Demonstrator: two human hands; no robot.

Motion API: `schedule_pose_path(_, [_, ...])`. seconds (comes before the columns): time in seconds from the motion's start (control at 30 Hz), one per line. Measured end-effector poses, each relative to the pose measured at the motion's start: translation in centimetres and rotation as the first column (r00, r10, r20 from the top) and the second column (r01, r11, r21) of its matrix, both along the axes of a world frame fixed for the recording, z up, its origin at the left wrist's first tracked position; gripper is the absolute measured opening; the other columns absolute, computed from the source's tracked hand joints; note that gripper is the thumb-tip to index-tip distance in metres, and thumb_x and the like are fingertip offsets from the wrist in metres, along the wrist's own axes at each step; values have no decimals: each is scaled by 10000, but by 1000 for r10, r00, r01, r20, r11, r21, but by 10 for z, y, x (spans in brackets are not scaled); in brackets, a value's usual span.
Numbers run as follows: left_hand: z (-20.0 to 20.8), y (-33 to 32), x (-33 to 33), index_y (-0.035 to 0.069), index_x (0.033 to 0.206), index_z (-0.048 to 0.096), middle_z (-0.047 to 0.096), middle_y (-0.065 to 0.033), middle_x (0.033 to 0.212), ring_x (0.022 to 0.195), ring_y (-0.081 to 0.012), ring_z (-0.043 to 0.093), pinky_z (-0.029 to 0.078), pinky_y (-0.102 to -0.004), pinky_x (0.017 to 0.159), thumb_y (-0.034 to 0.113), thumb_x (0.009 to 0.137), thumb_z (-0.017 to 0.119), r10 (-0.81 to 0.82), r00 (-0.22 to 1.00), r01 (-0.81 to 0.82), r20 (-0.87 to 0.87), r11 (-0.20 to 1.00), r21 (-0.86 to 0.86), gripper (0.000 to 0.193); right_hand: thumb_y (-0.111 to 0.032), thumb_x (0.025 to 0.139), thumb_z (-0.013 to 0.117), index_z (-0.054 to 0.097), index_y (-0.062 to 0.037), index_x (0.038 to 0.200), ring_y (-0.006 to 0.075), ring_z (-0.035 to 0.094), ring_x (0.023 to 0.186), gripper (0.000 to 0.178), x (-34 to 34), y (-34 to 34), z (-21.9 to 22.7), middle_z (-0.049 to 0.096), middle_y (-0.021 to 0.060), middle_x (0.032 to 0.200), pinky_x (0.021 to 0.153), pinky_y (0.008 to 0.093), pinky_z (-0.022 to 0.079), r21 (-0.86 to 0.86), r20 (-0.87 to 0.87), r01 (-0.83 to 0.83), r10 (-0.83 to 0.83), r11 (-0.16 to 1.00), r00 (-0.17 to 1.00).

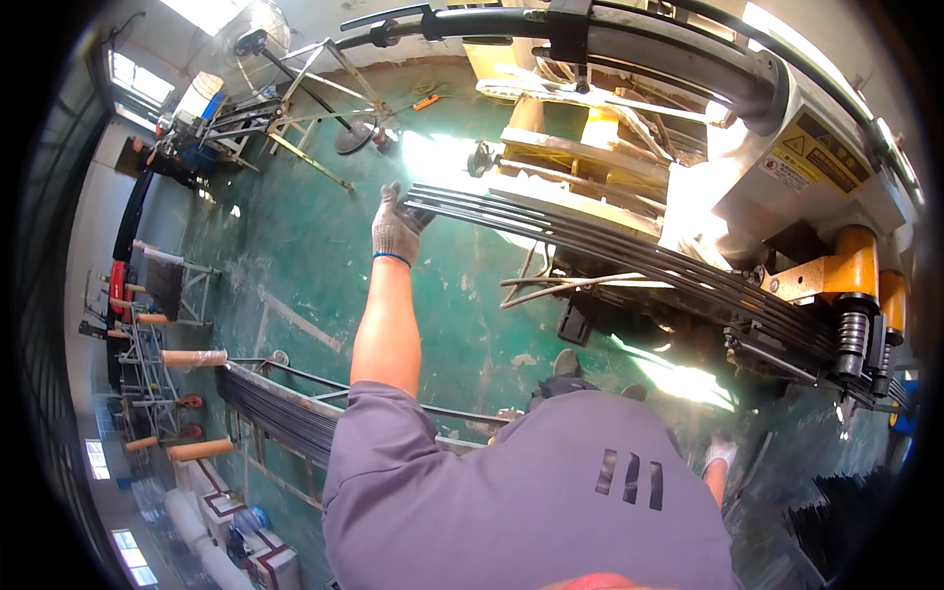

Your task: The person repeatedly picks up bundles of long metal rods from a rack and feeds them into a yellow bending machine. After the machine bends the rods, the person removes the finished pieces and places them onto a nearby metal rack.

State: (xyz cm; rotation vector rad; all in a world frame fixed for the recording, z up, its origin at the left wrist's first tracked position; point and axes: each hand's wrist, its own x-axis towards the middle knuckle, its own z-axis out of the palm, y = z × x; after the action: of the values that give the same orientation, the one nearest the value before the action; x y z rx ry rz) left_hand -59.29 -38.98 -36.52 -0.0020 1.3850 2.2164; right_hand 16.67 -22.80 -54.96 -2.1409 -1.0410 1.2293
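Note:
My left hand, in a pale knitted work glove with a blue cuff edge, reaches forward to the near-left ends of a bundle of long black bars. Its fingers close around these ends. Rightward, the bars slope down across the machine to its orange-yellow roller part. My right hand, also gloved, hangs low beside my body at the right. It is small and partly blurred, so its fingers and anything in them do not show clearly.
A white and yellow machine fills the upper right. Behind my left arm stands a metal rack carrying dark rods. Stands with tan rollers line the left. A fan and a metal frame stand at the far left.

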Motion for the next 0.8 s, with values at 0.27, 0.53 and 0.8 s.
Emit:
schedule_pose_path(0.27, [-15,-5,-4,182,1335,538,642,-82,1120,1019,-286,641,560,-503,864,414,1031,439,-263,965,262,-2,962,-76,395,-303,869,687,657,4,1167,282,671,951,429,-14,-24,34,716,154,1100,881,383,493,-228,241,-179,233,957,942])
schedule_pose_path(0.53, [-26,-14,-27,123,1371,525,589,-110,1333,1215,-331,555,458,-544,1012,480,1013,449,-213,973,205,90,974,96,511,-293,857,673,713,-4,988,240,682,749,320,-5,-21,21,718,143,816,710,355,515,-335,283,-313,412,889,866])
schedule_pose_path(0.8, [-60,49,133,5,1212,577,600,-180,1291,1189,-348,569,456,-525,1029,553,1013,361,213,913,-183,348,976,-119,622,-272,885,674,709,14,987,208,673,707,306,80,38,-56,720,118,824,684,347,527,-297,265,-326,405,898,875])
